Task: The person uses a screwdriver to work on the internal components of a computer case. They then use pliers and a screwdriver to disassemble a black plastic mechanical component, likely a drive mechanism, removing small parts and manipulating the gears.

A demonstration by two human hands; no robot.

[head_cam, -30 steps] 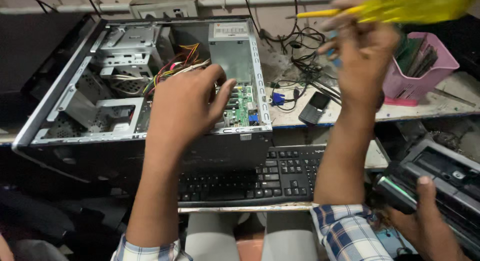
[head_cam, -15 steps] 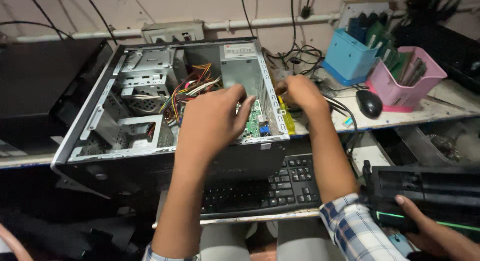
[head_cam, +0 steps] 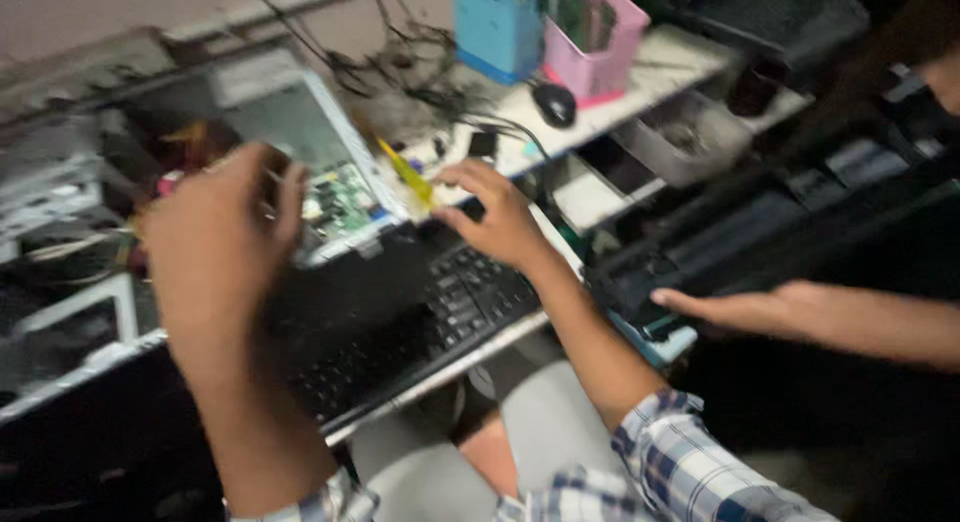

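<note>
A blue box point(head_cam: 497, 27) and a pink box point(head_cam: 597, 44) are seen side by side at the far edge of the surface point(head_cam: 640, 102). A black mouse point(head_cam: 554, 104) is set just near of them, with tangled cables point(head_cam: 400, 52) to its left.

yellow screwdriver point(head_cam: 408, 174); green circuit board point(head_cam: 338, 204); black keyboard point(head_cam: 400, 327); pink bin point(head_cam: 592, 52); blue bin point(head_cam: 497, 30).

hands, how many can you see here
3: left hand over the open computer case, right hand at the yellow screwdriver above the keyboard, another person's hand on the right.
</note>
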